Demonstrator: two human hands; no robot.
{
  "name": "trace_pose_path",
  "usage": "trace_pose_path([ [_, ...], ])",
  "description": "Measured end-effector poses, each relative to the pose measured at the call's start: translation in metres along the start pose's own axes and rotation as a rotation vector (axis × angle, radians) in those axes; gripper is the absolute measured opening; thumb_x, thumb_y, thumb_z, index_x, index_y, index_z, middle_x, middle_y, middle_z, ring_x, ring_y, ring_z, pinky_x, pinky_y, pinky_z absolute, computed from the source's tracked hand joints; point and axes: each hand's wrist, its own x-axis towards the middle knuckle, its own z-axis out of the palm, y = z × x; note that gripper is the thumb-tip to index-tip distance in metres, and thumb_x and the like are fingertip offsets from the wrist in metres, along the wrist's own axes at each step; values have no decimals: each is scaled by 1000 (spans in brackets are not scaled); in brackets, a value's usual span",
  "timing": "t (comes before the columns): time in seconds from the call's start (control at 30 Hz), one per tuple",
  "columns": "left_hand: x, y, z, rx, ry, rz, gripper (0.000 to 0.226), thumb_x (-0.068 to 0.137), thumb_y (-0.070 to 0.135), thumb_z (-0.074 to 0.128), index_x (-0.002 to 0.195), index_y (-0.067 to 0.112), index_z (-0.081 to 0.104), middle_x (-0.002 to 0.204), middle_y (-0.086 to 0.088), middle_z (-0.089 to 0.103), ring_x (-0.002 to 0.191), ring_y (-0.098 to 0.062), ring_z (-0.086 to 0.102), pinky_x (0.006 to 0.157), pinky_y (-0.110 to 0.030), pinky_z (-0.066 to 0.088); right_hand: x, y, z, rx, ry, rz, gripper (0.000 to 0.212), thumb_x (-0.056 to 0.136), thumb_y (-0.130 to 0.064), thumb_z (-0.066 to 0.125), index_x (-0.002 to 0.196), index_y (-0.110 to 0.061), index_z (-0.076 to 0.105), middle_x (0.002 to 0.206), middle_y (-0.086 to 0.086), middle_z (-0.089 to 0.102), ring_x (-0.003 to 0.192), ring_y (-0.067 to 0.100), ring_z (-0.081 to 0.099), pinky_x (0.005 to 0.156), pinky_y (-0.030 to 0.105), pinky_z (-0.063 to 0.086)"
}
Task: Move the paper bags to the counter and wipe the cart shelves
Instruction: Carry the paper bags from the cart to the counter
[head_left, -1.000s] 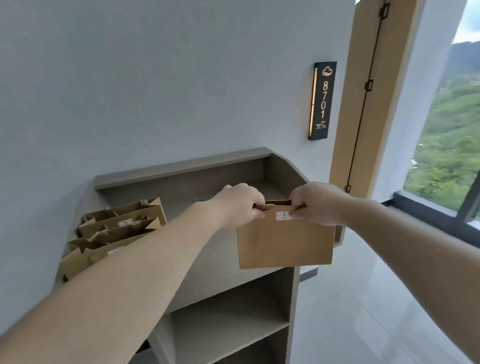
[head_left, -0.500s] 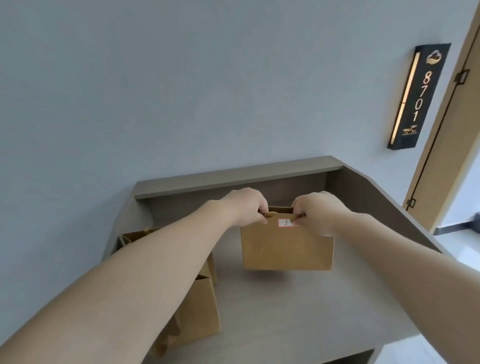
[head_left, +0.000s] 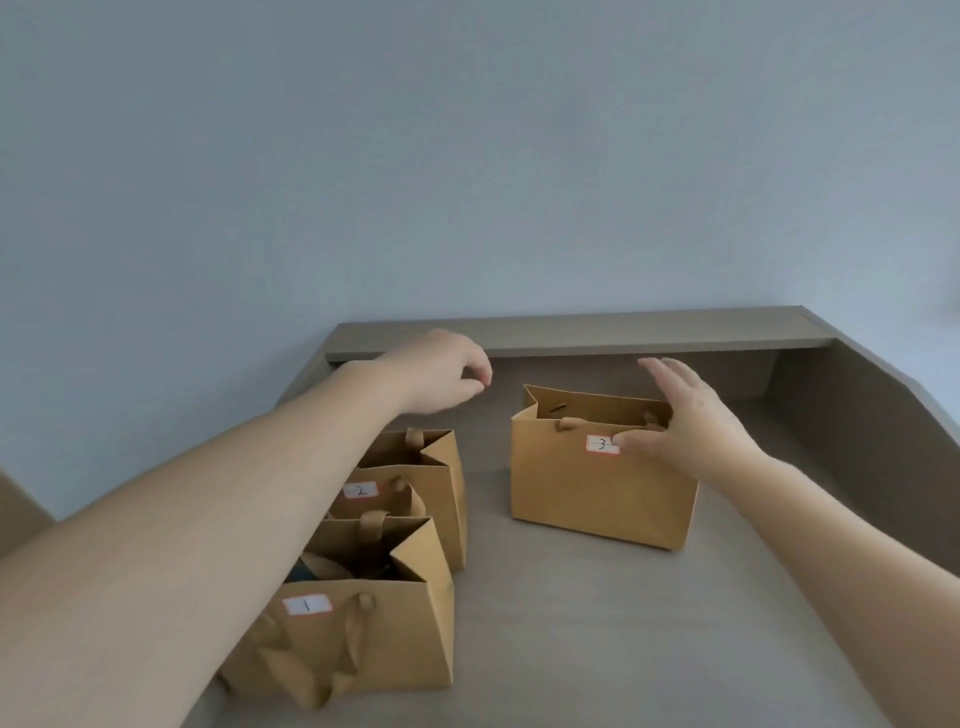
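Three brown paper bags stand on the grey counter (head_left: 597, 623). The bag labelled 3 (head_left: 597, 493) is upright near the back, right of centre. The bag labelled 2 (head_left: 431, 478) and the bag labelled 1 (head_left: 363, 644) stand one behind the other at the left, partly hidden by my left forearm. My left hand (head_left: 441, 374) hovers above and left of bag 3, fingers loosely curled, holding nothing. My right hand (head_left: 685, 421) is spread at bag 3's top right edge, thumb by its label, not gripping it.
A raised ledge (head_left: 571, 332) runs along the back of the counter against the pale wall (head_left: 467, 156). A slanted side panel (head_left: 883, 441) closes the right side. Bare counter surface lies in front of bag 3.
Both hands held bag 3 by its top over the counter; now the bag stands on the counter and both hands have let go, the left one pulling away to the left.
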Motion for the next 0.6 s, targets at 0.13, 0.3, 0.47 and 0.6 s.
trace_pose_path([
  [0.13, -15, -19, -7, 28, 25, -54, 20, 92, 23, 51, 104, 26, 67, 117, 9, 62, 101, -11, 54, 84, -29, 45, -10, 6, 25, 700, 191, 495, 76, 86, -61, 48, 145, -16, 30, 142, 4, 44, 126, 26, 46, 98, 40, 40],
  [0.3, -35, -32, -13, 50, 85, -119, 22, 93, 25, 51, 109, 24, 66, 118, 6, 63, 103, -13, 56, 90, -34, 49, 11, -12, 37, 751, 175, 495, 34, 91, -48, 34, 75, -18, 40, 70, -4, 39, 73, 19, 42, 58, 29, 32],
  [0.47, -53, -47, -11, 66, 105, -162, 23, 94, 25, 50, 112, 23, 66, 118, 4, 63, 102, -12, 56, 89, -29, 49, 15, -43, 47, 836, 137, 501, 50, 90, -59, 26, 78, -14, 46, 78, 0, 47, 72, 19, 44, 71, 35, 36],
  [0.6, -62, -60, -11, 66, 104, -197, 25, 95, 27, 49, 114, 22, 65, 119, 4, 62, 104, -13, 56, 91, -32, 50, -5, -41, 62, 1058, 59, 700, 74, 85, -73, 20, 129, -21, 49, 123, 3, 52, 114, 28, 49, 102, 46, 38],
])
